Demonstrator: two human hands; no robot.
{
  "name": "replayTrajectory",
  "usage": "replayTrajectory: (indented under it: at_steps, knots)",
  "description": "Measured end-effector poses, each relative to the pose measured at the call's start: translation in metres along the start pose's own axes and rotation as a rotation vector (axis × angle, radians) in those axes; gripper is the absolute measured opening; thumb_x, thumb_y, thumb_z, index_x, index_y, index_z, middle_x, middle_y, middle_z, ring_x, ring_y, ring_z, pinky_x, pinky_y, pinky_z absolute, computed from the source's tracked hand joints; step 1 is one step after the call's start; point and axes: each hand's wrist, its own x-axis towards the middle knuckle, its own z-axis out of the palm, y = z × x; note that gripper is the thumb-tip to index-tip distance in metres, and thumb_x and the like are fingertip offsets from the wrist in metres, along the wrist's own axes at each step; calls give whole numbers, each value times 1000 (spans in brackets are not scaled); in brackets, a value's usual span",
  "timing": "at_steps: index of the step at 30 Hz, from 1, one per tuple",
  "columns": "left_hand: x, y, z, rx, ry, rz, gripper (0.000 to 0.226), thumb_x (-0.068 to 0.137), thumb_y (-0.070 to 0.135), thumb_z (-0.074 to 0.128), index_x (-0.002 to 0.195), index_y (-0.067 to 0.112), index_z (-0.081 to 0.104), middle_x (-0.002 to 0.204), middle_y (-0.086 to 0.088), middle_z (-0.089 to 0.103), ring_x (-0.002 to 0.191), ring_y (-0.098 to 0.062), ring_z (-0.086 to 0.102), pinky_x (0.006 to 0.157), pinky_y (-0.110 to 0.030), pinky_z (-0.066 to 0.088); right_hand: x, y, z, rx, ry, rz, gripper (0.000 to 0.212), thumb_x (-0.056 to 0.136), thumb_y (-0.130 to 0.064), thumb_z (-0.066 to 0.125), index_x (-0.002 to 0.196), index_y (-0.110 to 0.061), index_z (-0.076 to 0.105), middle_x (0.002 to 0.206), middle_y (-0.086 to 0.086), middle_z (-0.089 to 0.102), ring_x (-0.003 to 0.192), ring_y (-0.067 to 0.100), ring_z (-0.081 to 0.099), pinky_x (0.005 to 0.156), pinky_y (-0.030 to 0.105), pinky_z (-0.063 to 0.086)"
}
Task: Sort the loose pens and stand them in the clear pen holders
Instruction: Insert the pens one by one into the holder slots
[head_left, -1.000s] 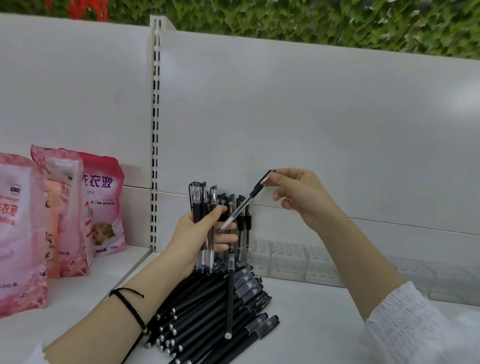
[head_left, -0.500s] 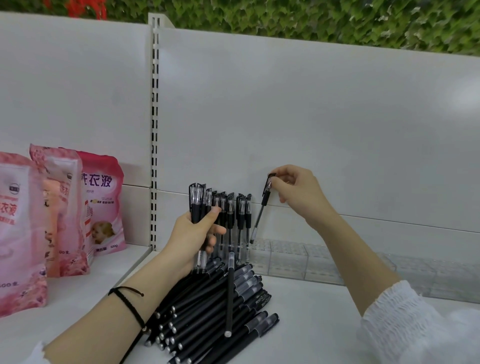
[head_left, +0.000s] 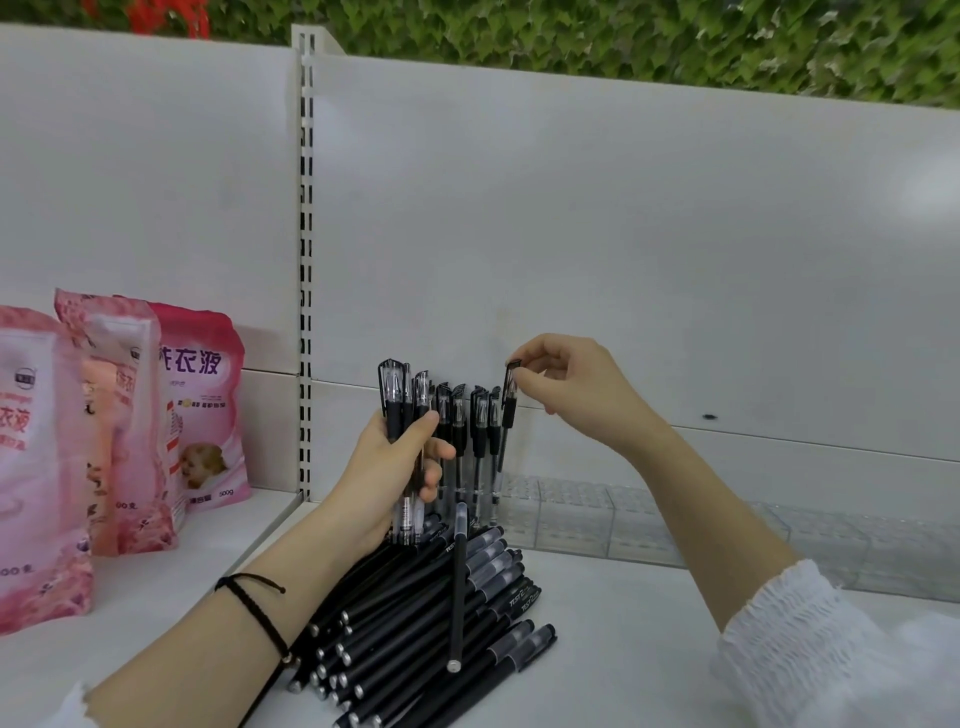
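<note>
At the back of the white shelf (head_left: 623, 649): a row of clear plastic pen holders (head_left: 571, 519) sits against the rear panel. Only its left end carries standing clear-barrelled pens with black caps (head_left: 475, 426), caps up, so filling seems to run from left to right.
Right hand (head_left: 571, 384): the grip is narrow, thumb and fingertips pinching the cap end of one black-capped clear pen (head_left: 506, 415). Held by its top, the pen hangs nearly upright with its tip down, just right of the standing ones, which lets the point find a slot. Whether the tip is already in, I cannot tell.
Left hand (head_left: 395, 467): the grip is wrapped round a bunch of the same clear pens (head_left: 397, 395), upright and caps up, just left of the holders. This is probably ready stock, already turned the right way.
Loose pile: matte black pens with silver ends (head_left: 415, 613) lie fanned on the shelf in front of the holders, and a single black pen (head_left: 458, 582) lies crosswise on top. Kept apart from the clear kind, they look like the second sort waiting its turn.
Stage, by my judgement: early, since most of the holders to the right stand unfilled.
Risk: a tilted entry could knock the neighbouring pens.
Far left: pink printed pouches (head_left: 197, 405) stand apart from the work.
</note>
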Motion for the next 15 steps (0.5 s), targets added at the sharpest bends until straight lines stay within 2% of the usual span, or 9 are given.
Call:
replayTrajectory:
  at_steps: [3,6,8,10,12,15]
  knots:
    - [-2,1,0,1,-12,7,13,97,22,56,105,14,49,65,-4,65,44,-13,50,39,-24,41,-3,4,7,-85,-100,38,7,88,-15,63,90,-19,69,77,-4,67,51,1,53,54,18,46]
    - [-3,0,0,-2,-23,-1,19,94,27,60,108,16,51,69,-6,70,46,-14,56,42,-25,46,-5,7,12,-149,-185,66,6,89,-19,65,94,-16,67,80,-1,69,45,-4,51,49,12,42]
    - [-4,2,0,7,-51,-3,24,92,30,61,110,17,52,71,-8,71,45,-15,55,41,-26,45,-4,7,12,-217,-142,73,12,87,-30,67,89,-19,67,79,-5,70,53,-4,55,56,17,45]
    - [-6,3,2,31,-91,1,25,93,29,60,110,14,52,71,-8,70,43,-14,52,40,-24,42,-4,5,12,-259,-21,66,19,85,-40,66,83,-21,66,78,-7,70,66,1,59,64,25,48]
    - [-9,3,4,50,-145,14,24,94,28,59,109,11,51,70,-7,69,42,-13,48,39,-23,39,-5,0,11,-171,72,45,23,86,-43,66,82,-20,66,80,-4,69,71,6,58,68,25,47]
    - [-11,1,6,72,-197,23,22,93,26,59,105,9,50,69,-7,67,42,-14,44,39,-22,37,-7,-8,9,-12,-17,31,24,86,-44,68,87,-21,72,80,-8,69,70,2,58,65,17,43]
